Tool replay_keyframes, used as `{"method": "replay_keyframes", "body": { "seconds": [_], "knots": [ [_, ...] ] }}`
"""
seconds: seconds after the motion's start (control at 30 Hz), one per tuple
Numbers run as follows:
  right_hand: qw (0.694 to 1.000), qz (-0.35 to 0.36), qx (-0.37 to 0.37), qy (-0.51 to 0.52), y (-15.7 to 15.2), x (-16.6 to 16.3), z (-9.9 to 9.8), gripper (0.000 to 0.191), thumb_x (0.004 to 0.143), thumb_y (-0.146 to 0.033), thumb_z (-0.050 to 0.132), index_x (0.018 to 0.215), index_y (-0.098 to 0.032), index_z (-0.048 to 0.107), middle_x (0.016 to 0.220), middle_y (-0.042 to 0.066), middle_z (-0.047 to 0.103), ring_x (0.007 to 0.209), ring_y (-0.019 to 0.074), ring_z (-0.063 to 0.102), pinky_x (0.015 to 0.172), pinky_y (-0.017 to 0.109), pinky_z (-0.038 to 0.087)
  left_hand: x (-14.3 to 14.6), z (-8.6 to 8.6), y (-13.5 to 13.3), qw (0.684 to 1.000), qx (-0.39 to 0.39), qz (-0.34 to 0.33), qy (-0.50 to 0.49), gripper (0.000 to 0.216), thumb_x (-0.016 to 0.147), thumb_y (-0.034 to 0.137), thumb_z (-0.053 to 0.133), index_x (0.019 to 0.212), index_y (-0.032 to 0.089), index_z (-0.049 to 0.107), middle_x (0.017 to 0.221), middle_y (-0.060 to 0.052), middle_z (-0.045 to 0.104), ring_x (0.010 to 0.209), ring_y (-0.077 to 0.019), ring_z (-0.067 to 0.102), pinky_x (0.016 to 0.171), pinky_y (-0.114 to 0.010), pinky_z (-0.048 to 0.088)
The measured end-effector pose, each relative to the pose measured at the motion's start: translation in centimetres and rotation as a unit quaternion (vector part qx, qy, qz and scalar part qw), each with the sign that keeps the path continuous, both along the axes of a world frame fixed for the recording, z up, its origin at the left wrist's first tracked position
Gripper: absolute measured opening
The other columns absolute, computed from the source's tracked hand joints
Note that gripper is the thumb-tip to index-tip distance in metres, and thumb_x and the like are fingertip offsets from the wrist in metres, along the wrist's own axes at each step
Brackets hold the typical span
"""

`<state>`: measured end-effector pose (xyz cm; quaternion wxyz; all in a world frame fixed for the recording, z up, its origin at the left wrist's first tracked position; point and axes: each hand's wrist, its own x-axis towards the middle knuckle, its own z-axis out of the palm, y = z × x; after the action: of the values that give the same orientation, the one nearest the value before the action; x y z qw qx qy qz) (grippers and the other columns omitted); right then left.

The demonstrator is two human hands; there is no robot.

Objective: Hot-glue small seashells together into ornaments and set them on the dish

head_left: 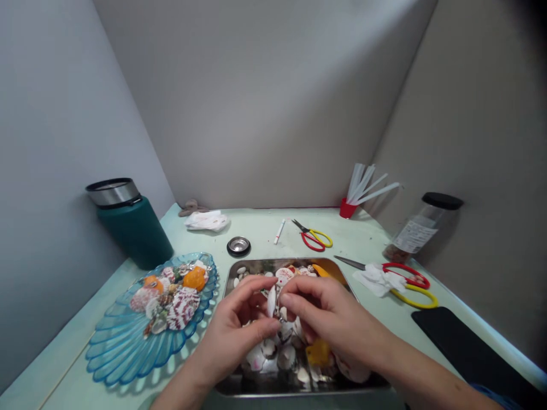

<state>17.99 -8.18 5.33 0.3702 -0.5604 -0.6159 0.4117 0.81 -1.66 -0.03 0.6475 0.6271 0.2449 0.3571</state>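
Over the middle of a metal tray [231, 386], my left hand [241, 319] grips a white seashell [272, 302] by its edges, between thumb and fingers. The shell stands on edge, its side turned to me. My right hand [320, 310] is closed in a pinch right beside it; whatever lies between those fingertips is too small to name. Beneath both hands, the tray holds many loose shells, mostly white, with a yellow piece [318, 353] near my right wrist. A reddish-patterned scallop shell [284, 276] shows just beyond my fingers.
Left stands a blue shell-shaped dish [123, 347] with shells, behind it a teal bottle [137, 233]. Beyond the tray lie a round lid [238, 246], a marker [279, 232] and small scissors [314, 235]. Right are larger scissors [412, 293], a jar [421, 228] and a black phone-like slab [465, 347].
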Motion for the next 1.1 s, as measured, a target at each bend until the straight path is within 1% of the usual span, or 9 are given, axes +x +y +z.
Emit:
{"method": "replay_keyframes", "body": {
  "seconds": [0.03,0.1,0.2,0.33,0.53,0.73,0.9,1.1],
  "knots": [
    [0.998,0.012,-0.032,0.043,0.0,-0.1,-0.1,0.020,0.090,-0.030,0.046,0.075,-0.019,0.054,0.063,-0.005,0.050,0.048,0.0070,0.046,0.046,0.019,0.036,0.0,0.0,0.0,1.000,0.013,0.001,0.003,0.047,0.068,0.018,0.075,0.112,0.027,0.062,0.124,-0.007,0.051,0.088,-0.0187,0.060,0.074,-0.029,0.050],
    [0.992,0.028,-0.071,0.105,0.0,-0.3,-0.3,0.019,0.089,-0.031,0.048,0.076,-0.018,0.052,0.063,-0.005,0.051,0.045,0.0053,0.045,0.044,0.017,0.035,0.0,0.0,0.0,1.000,0.027,0.003,0.008,0.046,0.069,0.018,0.075,0.112,0.028,0.062,0.124,-0.006,0.050,0.090,-0.0197,0.060,0.076,-0.030,0.050],
    [0.982,0.042,-0.089,0.160,0.1,-0.5,-0.6,0.020,0.088,-0.033,0.049,0.074,-0.018,0.049,0.064,-0.005,0.054,0.042,0.0035,0.044,0.042,0.015,0.033,-0.1,0.1,0.0,0.999,0.039,0.004,0.016,0.044,0.070,0.017,0.074,0.110,0.029,0.063,0.122,-0.005,0.051,0.091,-0.0198,0.061,0.078,-0.030,0.050],
    [0.972,0.040,-0.103,0.208,0.0,-0.8,-0.6,0.022,0.088,-0.031,0.048,0.072,-0.017,0.047,0.059,-0.006,0.053,0.039,0.0024,0.042,0.039,0.014,0.031,-0.1,0.3,-0.1,0.999,0.049,0.001,0.014,0.040,0.068,0.018,0.075,0.106,0.027,0.065,0.118,-0.006,0.053,0.089,-0.0198,0.062,0.076,-0.029,0.050],
    [0.973,0.033,-0.108,0.201,-0.2,-1.1,-0.3,0.023,0.087,-0.029,0.048,0.068,-0.018,0.045,0.056,-0.007,0.049,0.038,0.0023,0.041,0.037,0.013,0.029,0.0,0.6,-0.1,0.998,0.053,-0.027,0.017,0.038,0.069,0.020,0.075,0.106,0.024,0.067,0.109,-0.006,0.058,0.085,-0.0198,0.062,0.074,-0.030,0.051],
    [0.969,0.023,-0.127,0.210,-0.1,-1.2,-0.2,0.024,0.085,-0.032,0.049,0.066,-0.018,0.045,0.054,-0.007,0.048,0.036,0.0023,0.039,0.036,0.013,0.028,0.0,0.7,-0.1,0.998,0.064,-0.013,0.011,0.039,0.068,0.018,0.075,0.105,0.026,0.067,0.113,-0.006,0.057,0.089,-0.0195,0.061,0.076,-0.028,0.050],
    [0.966,0.021,-0.134,0.221,-0.1,-1.2,-0.1,0.024,0.084,-0.032,0.050,0.066,-0.017,0.046,0.053,-0.007,0.048,0.036,0.0023,0.039,0.036,0.014,0.027,0.1,0.9,-0.2,0.997,0.080,-0.008,0.011,0.038,0.069,0.019,0.075,0.105,0.025,0.067,0.111,-0.006,0.055,0.086,-0.0193,0.062,0.075,-0.029,0.052],
    [0.976,0.012,-0.103,0.194,-0.3,-1.2,-0.3,0.022,0.084,-0.027,0.049,0.065,-0.018,0.044,0.053,-0.008,0.046,0.038,0.0028,0.039,0.037,0.014,0.028,0.0,0.9,-0.2,0.995,0.096,-0.013,0.013,0.037,0.069,0.020,0.075,0.105,0.026,0.067,0.109,-0.006,0.055,0.085,-0.0179,0.061,0.076,-0.029,0.052]
  ]
}}
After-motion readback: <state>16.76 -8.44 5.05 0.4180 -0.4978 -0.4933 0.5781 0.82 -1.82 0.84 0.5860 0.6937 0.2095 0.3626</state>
